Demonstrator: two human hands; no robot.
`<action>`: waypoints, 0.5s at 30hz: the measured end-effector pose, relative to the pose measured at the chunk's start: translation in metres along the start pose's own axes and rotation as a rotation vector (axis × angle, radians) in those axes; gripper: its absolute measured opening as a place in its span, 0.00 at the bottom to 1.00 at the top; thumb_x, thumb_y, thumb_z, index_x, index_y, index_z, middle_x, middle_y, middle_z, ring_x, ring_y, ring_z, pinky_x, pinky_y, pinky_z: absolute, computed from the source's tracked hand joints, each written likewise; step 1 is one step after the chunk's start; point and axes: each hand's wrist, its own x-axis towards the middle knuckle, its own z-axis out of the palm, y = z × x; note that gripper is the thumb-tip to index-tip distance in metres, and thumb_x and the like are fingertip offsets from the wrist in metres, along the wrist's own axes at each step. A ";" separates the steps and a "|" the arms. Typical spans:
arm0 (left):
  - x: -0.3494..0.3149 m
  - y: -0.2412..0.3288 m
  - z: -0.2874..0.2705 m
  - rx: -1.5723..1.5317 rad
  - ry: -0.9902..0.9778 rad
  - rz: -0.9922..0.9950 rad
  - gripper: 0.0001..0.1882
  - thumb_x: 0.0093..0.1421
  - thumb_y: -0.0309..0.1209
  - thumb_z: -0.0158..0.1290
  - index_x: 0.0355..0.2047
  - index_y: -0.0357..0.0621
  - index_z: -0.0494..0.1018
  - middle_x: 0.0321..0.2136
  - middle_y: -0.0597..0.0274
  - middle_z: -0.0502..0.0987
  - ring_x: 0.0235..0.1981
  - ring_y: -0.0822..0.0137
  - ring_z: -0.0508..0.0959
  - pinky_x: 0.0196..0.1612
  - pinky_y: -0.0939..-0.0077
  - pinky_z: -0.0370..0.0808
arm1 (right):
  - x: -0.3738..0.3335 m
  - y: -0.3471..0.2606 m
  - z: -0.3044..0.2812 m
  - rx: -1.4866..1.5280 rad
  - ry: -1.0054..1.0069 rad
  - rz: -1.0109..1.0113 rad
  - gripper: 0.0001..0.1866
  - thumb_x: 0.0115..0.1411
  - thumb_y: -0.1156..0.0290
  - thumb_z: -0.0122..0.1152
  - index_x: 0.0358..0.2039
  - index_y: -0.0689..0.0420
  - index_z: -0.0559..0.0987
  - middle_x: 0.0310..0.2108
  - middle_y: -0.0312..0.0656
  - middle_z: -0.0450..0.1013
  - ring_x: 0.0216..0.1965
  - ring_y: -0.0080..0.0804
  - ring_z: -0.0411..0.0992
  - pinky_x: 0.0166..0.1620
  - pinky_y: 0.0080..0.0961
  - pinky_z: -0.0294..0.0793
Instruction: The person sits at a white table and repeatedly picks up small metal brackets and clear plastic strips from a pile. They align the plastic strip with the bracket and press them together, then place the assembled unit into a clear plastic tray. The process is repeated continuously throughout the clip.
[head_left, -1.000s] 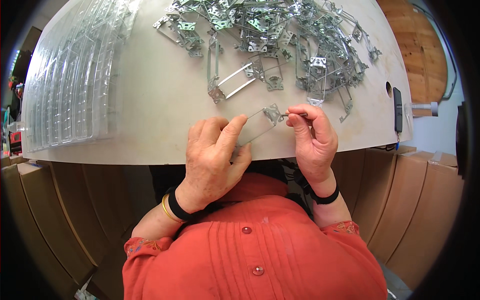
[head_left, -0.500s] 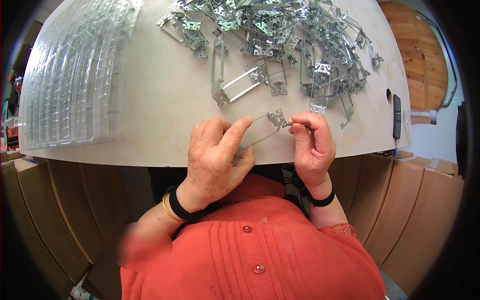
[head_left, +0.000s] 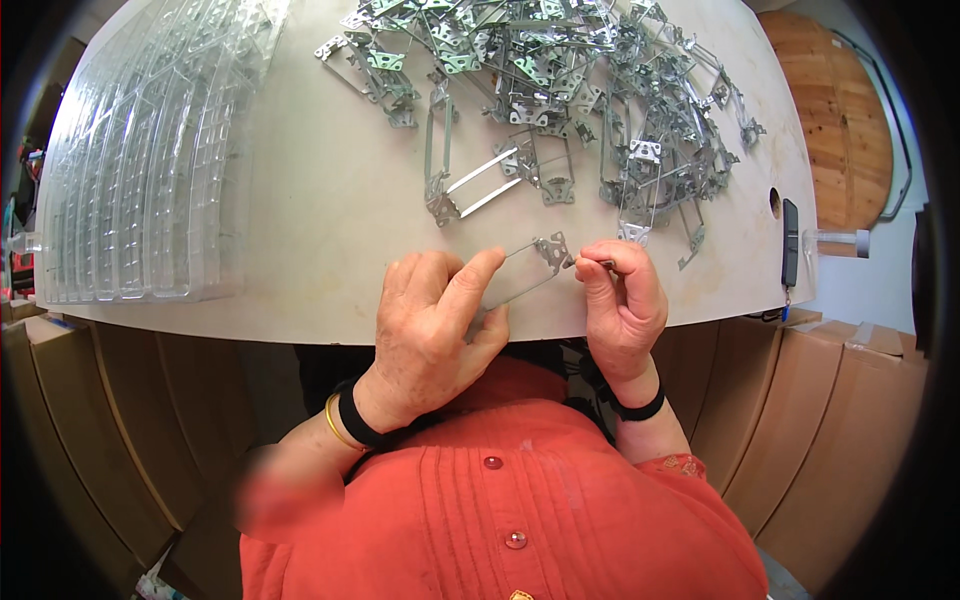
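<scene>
Between thumb and fingers, my left hand (head_left: 432,325) grips one end of a thin metal linkage bracket (head_left: 553,252) with two long arms and a punched plate at its far end. My right hand (head_left: 625,305) pinches a small dark metal pin-like piece (head_left: 597,263) against that plate's right edge; its exact kind is too small to tell. The bracket is held just above the table's near edge. Beyond my hands lies a tangled heap of similar silver brackets (head_left: 530,75), with a few loose ones at its near side.
Clear plastic trays (head_left: 140,190) are stacked on the left of the white table (head_left: 330,250). A dark, narrow device (head_left: 790,245) lies by the right edge, near a round hole. Cardboard boxes (head_left: 800,400) stand below the table on both sides.
My right hand has dipped slightly nearer to me with the small pin, which now shows less. The bracket's plate has tilted a little, and the view has shifted slightly.
</scene>
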 end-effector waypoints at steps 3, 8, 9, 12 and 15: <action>0.000 0.000 0.000 0.001 0.003 0.004 0.32 0.44 0.22 0.68 0.54 0.44 0.80 0.31 0.60 0.72 0.32 0.58 0.72 0.40 0.63 0.71 | 0.000 -0.002 0.000 -0.020 -0.002 -0.016 0.06 0.69 0.81 0.66 0.44 0.62 0.81 0.39 0.43 0.79 0.35 0.29 0.77 0.40 0.22 0.77; 0.001 0.000 0.000 0.000 0.011 0.008 0.32 0.44 0.22 0.69 0.54 0.44 0.80 0.31 0.60 0.73 0.32 0.59 0.72 0.40 0.64 0.71 | 0.004 -0.006 0.001 -0.068 -0.013 -0.086 0.07 0.69 0.82 0.64 0.46 0.62 0.81 0.40 0.44 0.79 0.37 0.30 0.77 0.42 0.22 0.78; 0.000 0.000 0.000 -0.001 0.009 0.005 0.32 0.44 0.22 0.69 0.54 0.44 0.80 0.31 0.60 0.73 0.32 0.59 0.72 0.40 0.63 0.71 | 0.004 -0.007 0.001 -0.061 -0.019 -0.069 0.06 0.69 0.82 0.64 0.46 0.62 0.81 0.40 0.44 0.79 0.37 0.30 0.77 0.42 0.22 0.78; 0.000 0.000 0.000 -0.002 0.003 -0.001 0.32 0.44 0.22 0.69 0.54 0.44 0.80 0.31 0.61 0.73 0.32 0.59 0.72 0.40 0.63 0.71 | 0.003 -0.006 0.000 -0.034 -0.023 -0.029 0.06 0.69 0.81 0.65 0.46 0.62 0.81 0.40 0.44 0.79 0.37 0.30 0.77 0.42 0.22 0.78; 0.000 0.000 -0.001 -0.002 -0.003 -0.002 0.32 0.44 0.22 0.68 0.54 0.44 0.80 0.31 0.61 0.73 0.32 0.59 0.72 0.40 0.63 0.71 | 0.001 -0.002 0.001 -0.015 -0.011 -0.022 0.06 0.69 0.80 0.65 0.46 0.62 0.81 0.40 0.44 0.79 0.36 0.30 0.77 0.42 0.22 0.77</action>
